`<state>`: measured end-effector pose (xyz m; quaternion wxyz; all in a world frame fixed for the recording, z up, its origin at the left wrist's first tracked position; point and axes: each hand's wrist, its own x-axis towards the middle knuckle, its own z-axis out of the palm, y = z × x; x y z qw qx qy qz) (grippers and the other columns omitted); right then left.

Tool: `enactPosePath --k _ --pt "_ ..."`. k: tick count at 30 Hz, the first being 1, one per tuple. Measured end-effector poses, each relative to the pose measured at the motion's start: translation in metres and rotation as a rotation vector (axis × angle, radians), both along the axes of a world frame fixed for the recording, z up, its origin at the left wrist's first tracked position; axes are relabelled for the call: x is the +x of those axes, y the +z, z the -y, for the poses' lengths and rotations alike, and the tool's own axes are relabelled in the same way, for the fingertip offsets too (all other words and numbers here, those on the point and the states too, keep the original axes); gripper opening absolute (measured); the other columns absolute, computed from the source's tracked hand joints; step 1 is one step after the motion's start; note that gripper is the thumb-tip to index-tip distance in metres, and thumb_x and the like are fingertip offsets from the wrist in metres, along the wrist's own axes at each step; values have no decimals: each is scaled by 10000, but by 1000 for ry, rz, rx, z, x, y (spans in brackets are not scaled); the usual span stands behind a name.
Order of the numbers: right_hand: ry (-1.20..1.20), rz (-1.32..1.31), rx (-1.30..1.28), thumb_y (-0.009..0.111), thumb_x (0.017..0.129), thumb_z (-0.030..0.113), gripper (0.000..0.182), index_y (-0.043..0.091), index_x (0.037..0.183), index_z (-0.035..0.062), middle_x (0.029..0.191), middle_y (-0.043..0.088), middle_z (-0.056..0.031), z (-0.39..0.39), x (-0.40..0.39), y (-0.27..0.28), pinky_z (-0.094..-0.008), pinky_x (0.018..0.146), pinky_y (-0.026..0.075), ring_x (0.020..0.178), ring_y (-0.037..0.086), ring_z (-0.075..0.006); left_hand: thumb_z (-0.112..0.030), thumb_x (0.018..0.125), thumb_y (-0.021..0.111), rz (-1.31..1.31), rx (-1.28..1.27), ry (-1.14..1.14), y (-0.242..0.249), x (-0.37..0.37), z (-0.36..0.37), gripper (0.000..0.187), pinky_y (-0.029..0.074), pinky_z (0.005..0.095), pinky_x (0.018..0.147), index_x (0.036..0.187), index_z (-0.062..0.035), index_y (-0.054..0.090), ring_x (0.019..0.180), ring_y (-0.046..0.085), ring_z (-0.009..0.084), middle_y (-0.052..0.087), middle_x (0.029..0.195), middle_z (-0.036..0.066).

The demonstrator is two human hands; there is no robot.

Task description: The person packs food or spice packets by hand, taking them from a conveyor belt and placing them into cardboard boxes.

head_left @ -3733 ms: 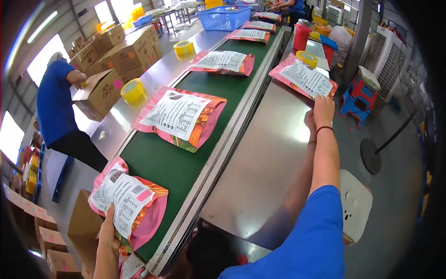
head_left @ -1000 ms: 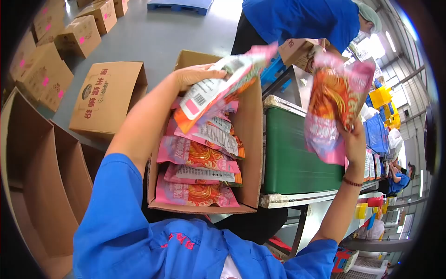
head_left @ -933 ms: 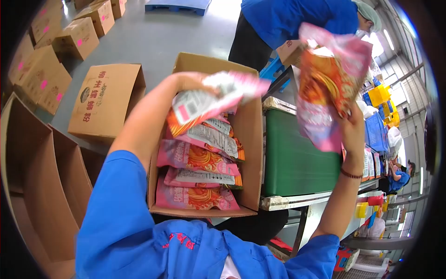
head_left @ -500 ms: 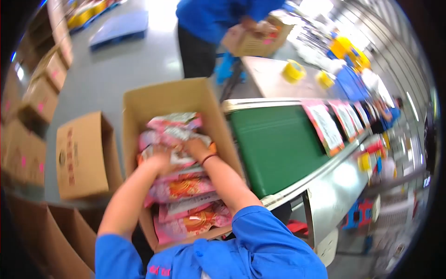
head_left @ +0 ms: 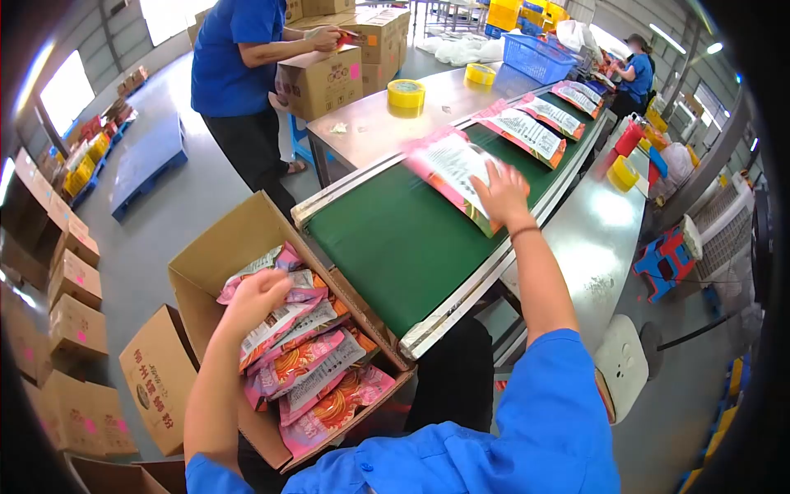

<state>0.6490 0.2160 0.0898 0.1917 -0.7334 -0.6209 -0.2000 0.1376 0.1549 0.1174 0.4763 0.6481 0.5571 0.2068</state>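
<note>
My left hand [head_left: 257, 300] is above the open cardboard box [head_left: 202, 247], its fingers curled in and nothing seen in them. Inside this box, pink and orange food packets [head_left: 300, 362] lie overlapping in a row. My right hand [head_left: 504, 196] reaches over the green conveyor belt [head_left: 387, 247]. Its spread fingers lie across the near end of a pink-edged packet [head_left: 448, 169], whose white printed panel faces up. The far end of that packet is blurred.
Several more packets [head_left: 531, 132] lie farther up the belt. Yellow tape rolls [head_left: 406, 95] and a blue basket [head_left: 535, 58] stand on the metal table [head_left: 354, 132]. A co-worker [head_left: 239, 66] stands by a carton [head_left: 321, 82]. Another carton [head_left: 156, 383] is at left.
Both hands were pressing on packets in the box. My right hand has moved right to a packet on the belt; my left hand has lifted off the packets. The view has turned.
</note>
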Motion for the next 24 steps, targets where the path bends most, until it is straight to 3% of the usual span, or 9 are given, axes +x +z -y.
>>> enactPosePath --k 1,7,10,12,13,14,17,21,24 --pt "123 -441 4 519 879 525 752 326 1427 48 1379 401 -289 5 15 -15 -521 1081 240 1262 364 -485 -344 900 618 250 -95 52 6 28 -2 465 513 314 819 1200 8 569 959 635 195 641 1062 123" --pt "365 -276 -55 586 865 475 795 273 1443 29 1386 279 -404 68 -27 -7 -536 1104 210 1328 242 -525 -446 811 712 672 -409 124 3 191 -44 792 480 350 952 1316 86 413 1122 564 285 493 1266 216" --pt "474 -316 -152 636 851 387 738 329 1414 21 1355 377 -346 98 -39 18 -477 1083 284 1313 323 -465 -500 778 726 774 -513 133 -22 252 -79 871 465 426 969 1372 29 371 1198 501 348 363 1380 282" --pt "446 -549 -309 653 846 295 596 451 1330 12 1264 515 -270 103 -41 56 -423 1026 372 1226 470 -393 -449 749 770 682 -456 158 -6 280 -81 681 501 416 875 1242 -36 546 1097 585 268 601 1202 160" --pt "369 -700 -407 652 847 250 513 514 1277 9 1206 580 -229 94 -34 65 -398 990 412 1165 542 -358 -326 725 804 986 -118 234 -42 308 -95 551 506 371 845 1158 -50 603 1013 628 217 670 1074 107" --pt "444 -464 -103 632 850 183 393 576 1194 0 1131 629 -195 79 -19 55 -388 929 454 1079 599 -334 -263 733 789 812 -46 298 -44 318 -100 503 500 345 850 1149 -48 606 991 635 210 675 1058 101" --pt "306 -148 22 608 861 140 487 470 1305 -5 1283 534 -217 17 25 47 -396 1019 384 1213 494 -367 -145 766 722 575 21 509 -25 307 -79 403 481 305 865 1126 -9 602 944 647 202 679 1054 88" --pt "-78 75 -332 647 781 138 855 177 1494 187 1487 283 -214 -40 36 30 -567 1071 280 1332 273 -497 -95 780 702 930 296 370 -16 229 -69 350 501 322 802 1097 13 600 901 646 170 681 1017 123" --pt "-234 380 -347 622 806 186 846 145 1501 245 1499 257 -189 -59 26 18 -641 1020 294 1331 261 -496 -100 782 713 505 543 396 48 114 -59 323 532 337 683 1057 26 599 780 655 181 688 926 113"
